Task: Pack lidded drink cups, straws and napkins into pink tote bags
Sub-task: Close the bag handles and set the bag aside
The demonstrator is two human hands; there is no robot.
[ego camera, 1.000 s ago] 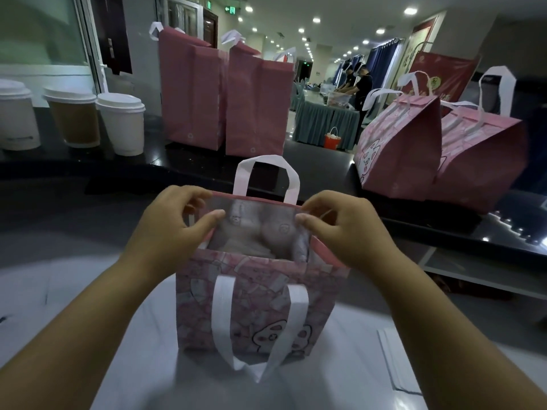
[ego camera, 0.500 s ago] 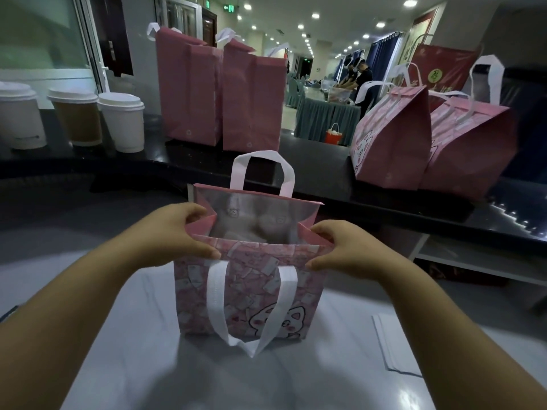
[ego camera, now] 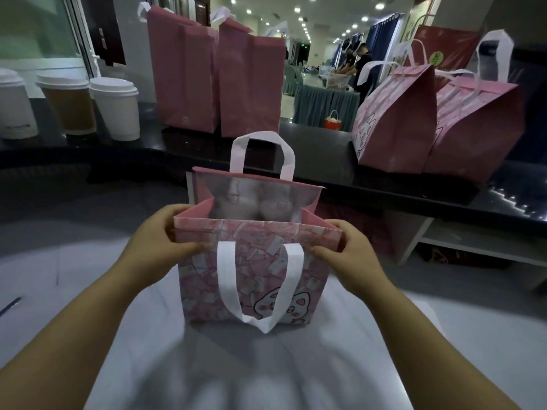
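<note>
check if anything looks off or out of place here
Nothing spilled or damaged. The small pink cartoon-print tote bag, whose rim the left hand and right hand hold, has its front white strap handle flopped down while the rear handle stands. The two pink tote bags on the right of the black counter look tilted.

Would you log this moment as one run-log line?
step: holding tote open | left hand: grips left rim | right hand: grips right rim | tote: upright on table | cups: three on counter
</note>
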